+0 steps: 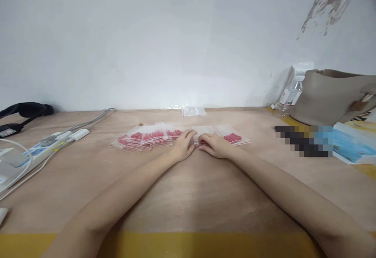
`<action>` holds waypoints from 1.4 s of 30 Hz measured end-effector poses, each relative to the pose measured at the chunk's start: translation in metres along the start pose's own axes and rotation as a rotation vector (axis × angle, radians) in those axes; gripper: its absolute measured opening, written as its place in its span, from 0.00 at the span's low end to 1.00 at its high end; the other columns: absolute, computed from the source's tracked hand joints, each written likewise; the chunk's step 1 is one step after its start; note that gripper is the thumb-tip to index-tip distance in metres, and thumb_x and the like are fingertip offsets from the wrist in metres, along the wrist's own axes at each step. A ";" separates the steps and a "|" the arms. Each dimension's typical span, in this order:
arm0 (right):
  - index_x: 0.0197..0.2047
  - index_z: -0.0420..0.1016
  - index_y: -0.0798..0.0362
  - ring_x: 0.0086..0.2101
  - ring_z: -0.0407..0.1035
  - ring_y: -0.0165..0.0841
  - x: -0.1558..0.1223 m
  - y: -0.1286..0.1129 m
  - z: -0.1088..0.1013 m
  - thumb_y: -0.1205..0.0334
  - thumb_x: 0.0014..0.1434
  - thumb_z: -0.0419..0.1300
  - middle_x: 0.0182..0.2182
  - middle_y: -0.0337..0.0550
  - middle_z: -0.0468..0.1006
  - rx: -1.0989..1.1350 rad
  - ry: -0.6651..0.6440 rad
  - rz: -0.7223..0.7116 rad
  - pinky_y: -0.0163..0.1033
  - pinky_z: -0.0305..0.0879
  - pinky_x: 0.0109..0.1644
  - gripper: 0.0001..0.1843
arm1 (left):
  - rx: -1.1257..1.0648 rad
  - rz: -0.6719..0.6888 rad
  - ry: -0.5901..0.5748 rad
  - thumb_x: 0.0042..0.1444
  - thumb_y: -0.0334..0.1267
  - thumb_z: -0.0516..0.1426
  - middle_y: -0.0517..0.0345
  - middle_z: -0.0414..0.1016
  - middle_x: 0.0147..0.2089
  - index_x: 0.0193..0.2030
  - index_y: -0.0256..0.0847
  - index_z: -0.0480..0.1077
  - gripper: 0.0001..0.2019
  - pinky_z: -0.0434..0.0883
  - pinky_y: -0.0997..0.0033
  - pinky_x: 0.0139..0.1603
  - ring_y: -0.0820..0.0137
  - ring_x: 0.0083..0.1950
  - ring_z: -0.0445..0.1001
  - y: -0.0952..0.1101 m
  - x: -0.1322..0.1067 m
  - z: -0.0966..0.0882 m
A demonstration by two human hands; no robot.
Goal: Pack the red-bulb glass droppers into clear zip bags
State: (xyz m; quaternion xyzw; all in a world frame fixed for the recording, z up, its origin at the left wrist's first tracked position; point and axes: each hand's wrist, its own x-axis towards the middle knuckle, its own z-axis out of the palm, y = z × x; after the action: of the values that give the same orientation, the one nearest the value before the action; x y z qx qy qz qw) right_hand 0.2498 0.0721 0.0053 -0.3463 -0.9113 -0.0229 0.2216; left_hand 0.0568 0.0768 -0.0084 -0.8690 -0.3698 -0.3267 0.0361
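In the middle of the table, a clear plastic bag (203,129) lies between my two hands, and a little red shows at its lower part. My left hand (184,147) is closed at the bag's left edge, with fingers bent over it. At the lower right of the same bag, my right hand (216,145) has its fingers curled and thumb below them. To the left lies an overlapping pile of clear bags (152,134) with red pieces inside. More bags with red pieces (232,137) lie just right of my right hand.
A flat clear bag (194,111) lies near the wall. Left are a power strip (38,150) with cables and a black strap-like item (31,109). On the right stand a plastic bottle (290,96) and a grey bag (329,97), with a blue packet (352,144) in front.
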 end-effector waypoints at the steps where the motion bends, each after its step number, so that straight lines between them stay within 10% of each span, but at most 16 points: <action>1: 0.43 0.64 0.53 0.39 0.66 0.32 -0.003 0.004 -0.003 0.56 0.60 0.47 0.40 0.46 0.72 0.040 0.018 0.018 0.36 0.59 0.42 0.13 | -0.015 0.075 -0.025 0.50 0.28 0.54 0.47 0.63 0.53 0.52 0.38 0.59 0.20 0.65 0.62 0.52 0.64 0.54 0.64 -0.004 -0.001 -0.002; 11: 0.40 0.70 0.58 0.42 0.66 0.44 -0.048 0.061 -0.011 0.49 0.61 0.35 0.42 0.59 0.71 -0.272 -0.004 0.711 0.47 0.58 0.40 0.28 | -0.103 0.250 -0.076 0.58 0.31 0.50 0.52 0.73 0.45 0.45 0.39 0.70 0.11 0.69 0.68 0.47 0.69 0.47 0.71 -0.007 0.002 0.000; 19: 0.45 0.69 0.52 0.41 0.63 0.35 -0.034 0.008 -0.012 0.54 0.54 0.53 0.38 0.46 0.72 -0.209 0.087 0.004 0.42 0.51 0.47 0.17 | 0.094 0.273 -0.031 0.57 0.31 0.50 0.51 0.73 0.41 0.38 0.36 0.70 0.08 0.71 0.70 0.41 0.69 0.41 0.72 -0.004 -0.003 0.000; 27: 0.28 0.72 0.54 0.31 0.62 0.31 -0.037 0.015 -0.002 0.65 0.58 0.49 0.26 0.42 0.73 -0.502 0.214 -0.034 0.39 0.49 0.42 0.12 | 0.135 0.233 -0.015 0.58 0.31 0.48 0.53 0.72 0.35 0.33 0.36 0.69 0.09 0.70 0.72 0.36 0.70 0.35 0.71 -0.002 -0.004 -0.003; 42: 0.31 0.73 0.55 0.28 0.62 0.29 -0.030 0.014 0.004 0.66 0.59 0.49 0.24 0.41 0.74 -0.508 0.312 -0.107 0.40 0.47 0.40 0.12 | 0.270 0.434 0.016 0.57 0.32 0.50 0.54 0.74 0.37 0.35 0.36 0.70 0.07 0.68 0.69 0.40 0.68 0.38 0.72 0.016 0.026 0.030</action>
State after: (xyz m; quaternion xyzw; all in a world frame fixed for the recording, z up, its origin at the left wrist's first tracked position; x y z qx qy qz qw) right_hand 0.2772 0.0647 -0.0121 -0.3343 -0.8483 -0.3148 0.2638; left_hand 0.0973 0.0905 -0.0132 -0.9127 -0.2146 -0.2661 0.2239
